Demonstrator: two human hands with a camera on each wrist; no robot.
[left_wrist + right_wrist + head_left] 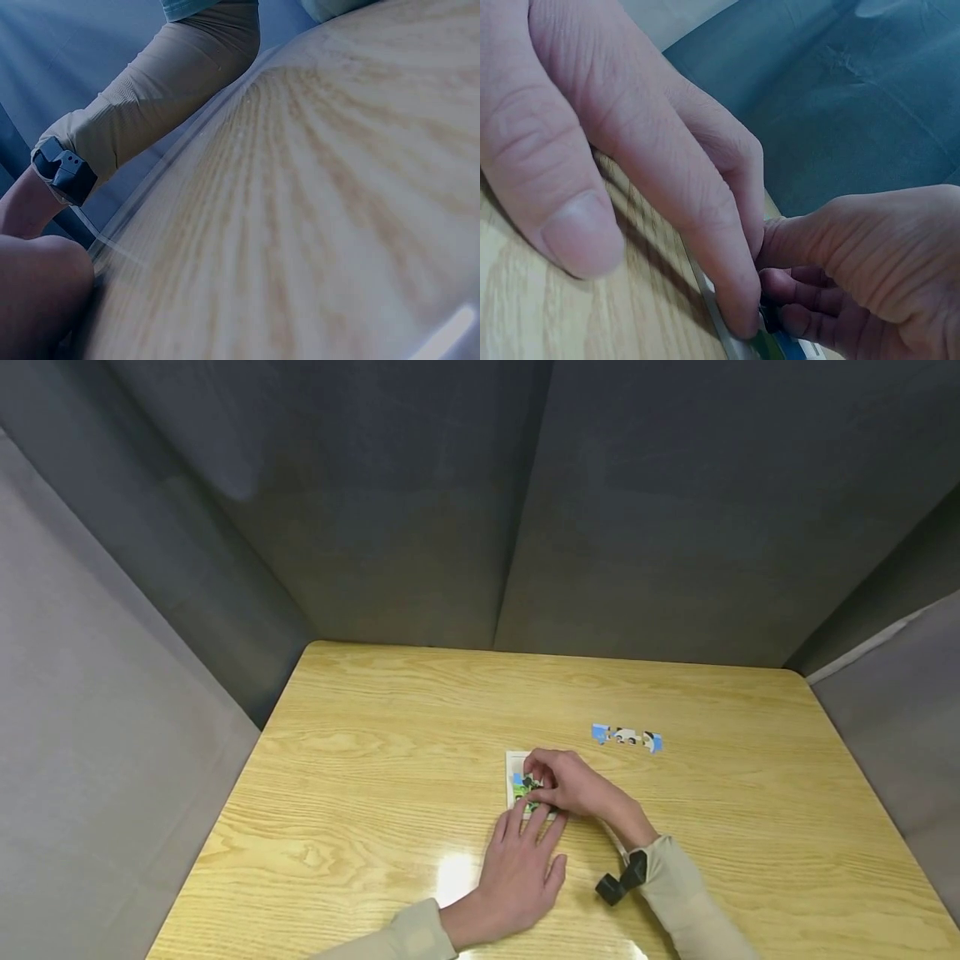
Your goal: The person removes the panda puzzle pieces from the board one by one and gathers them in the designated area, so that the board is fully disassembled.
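A small jigsaw puzzle lies in a white-bordered tray (513, 759), partly covered by both hands. Its visible pieces (519, 792) are green, blue and black. My left hand (521, 870) rests palm down with its fingers extended onto the tray's near edge. Over the tray's right side is my right hand (576, 787), its thumb and curled fingers pinching a dark puzzle piece. In the right wrist view, the fingertips of the right hand (877, 270) close around that dark piece (769, 316), low at the tray, beside an extended finger of the left hand (660, 165).
Several loose puzzle pieces (626, 737), blue with black and white, lie in a row behind and right of the tray on the wooden table (360, 777). A black camera mount (622, 878) sits on the right wrist. Grey curtains (420, 527) surround the table.
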